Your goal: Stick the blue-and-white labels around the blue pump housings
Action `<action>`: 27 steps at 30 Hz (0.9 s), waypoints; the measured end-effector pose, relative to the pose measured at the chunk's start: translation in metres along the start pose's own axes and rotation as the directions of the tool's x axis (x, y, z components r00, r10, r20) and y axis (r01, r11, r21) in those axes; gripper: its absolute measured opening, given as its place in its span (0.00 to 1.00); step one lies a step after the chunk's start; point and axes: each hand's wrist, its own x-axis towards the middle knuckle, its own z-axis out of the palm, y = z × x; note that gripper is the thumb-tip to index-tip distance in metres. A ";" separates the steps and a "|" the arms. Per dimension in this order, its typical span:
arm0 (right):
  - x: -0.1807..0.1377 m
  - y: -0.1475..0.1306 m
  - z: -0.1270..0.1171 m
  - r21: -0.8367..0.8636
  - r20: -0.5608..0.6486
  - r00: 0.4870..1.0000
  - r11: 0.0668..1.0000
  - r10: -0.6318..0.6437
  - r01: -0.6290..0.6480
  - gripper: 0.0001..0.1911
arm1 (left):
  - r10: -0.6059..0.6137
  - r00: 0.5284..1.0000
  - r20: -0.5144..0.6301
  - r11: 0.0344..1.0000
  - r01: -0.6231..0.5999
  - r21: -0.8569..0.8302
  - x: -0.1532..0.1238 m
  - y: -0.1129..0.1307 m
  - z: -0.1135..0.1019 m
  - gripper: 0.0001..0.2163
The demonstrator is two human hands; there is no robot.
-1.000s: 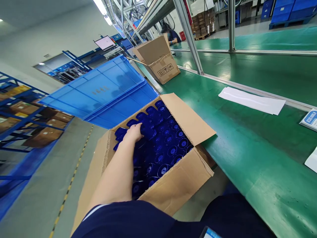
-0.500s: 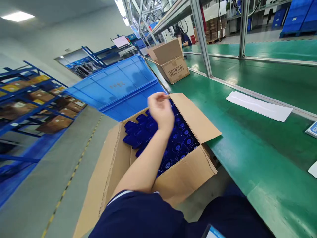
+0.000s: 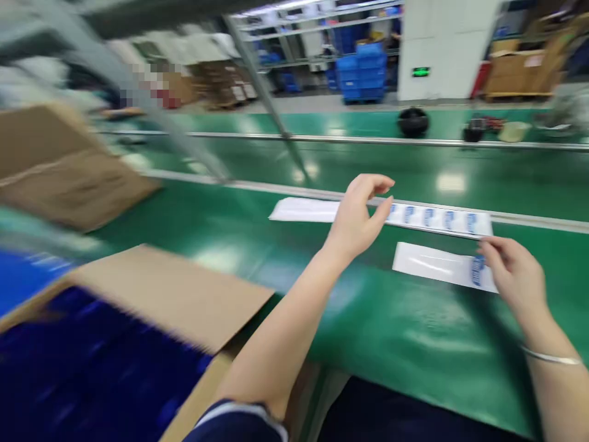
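Our left hand point(image 3: 356, 218) hovers over the far strip point(image 3: 437, 219) of blue labels. Its grip is open and empty, thumb and forefinger parted as if to suit the strip's thin edge. Our right hand point(image 3: 515, 276) has fingertips on the right end of the near strip point(image 3: 432, 264), perhaps steadying it. We cannot tell whether that grip pinches it. Both strips lie flat on the bench point(image 3: 391, 331), the near one to the right of the left hand. The box point(image 3: 175, 294) sits near left.
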 end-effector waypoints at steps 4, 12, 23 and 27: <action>0.020 0.017 -0.019 -0.244 0.037 0.999 0.969 -0.035 0.043 0.14 | 0.059 0.933 0.354 0.998 -0.045 -0.050 -0.002 0.004 0.075 0.11; 0.009 0.012 -0.013 -0.393 0.306 0.951 0.916 0.047 0.081 0.17 | 0.170 0.786 0.594 0.981 -0.195 -0.023 -0.067 -0.012 0.145 0.27; 0.034 -0.020 -0.040 -0.030 0.244 0.949 0.977 -0.200 0.213 0.09 | 0.296 0.725 0.623 0.863 -0.482 0.152 -0.080 -0.047 0.168 0.33; 0.034 -0.020 -0.067 0.205 -0.359 0.927 0.959 -0.112 0.195 0.06 | 0.313 0.719 0.620 0.845 -0.509 0.164 -0.079 -0.056 0.173 0.36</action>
